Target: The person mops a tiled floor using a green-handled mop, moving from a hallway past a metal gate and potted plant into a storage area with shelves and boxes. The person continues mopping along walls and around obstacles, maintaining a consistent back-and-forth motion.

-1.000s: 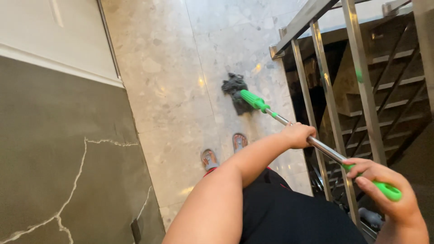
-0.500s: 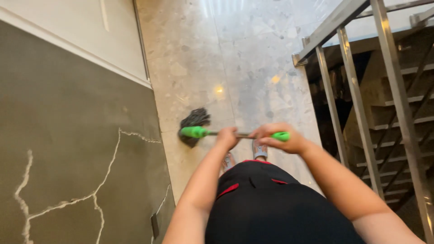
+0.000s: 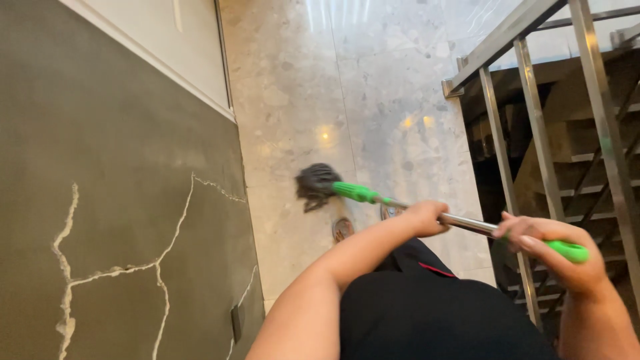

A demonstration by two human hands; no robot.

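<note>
I hold a mop with a metal shaft and green fittings in both hands. My left hand grips the shaft near its middle. My right hand is closed round the green end grip at the right. The dark mop head rests on the pale speckled stone floor, a little left of my feet, close to the wall.
A dark grey wall with white cracks runs along the left, with a pale panel above it. A metal stair railing and descending steps fill the right side.
The mop head swung from far ahead on the right to the left near the wall. The handle has tilted back toward the right, and my hands have moved apart along it.
</note>
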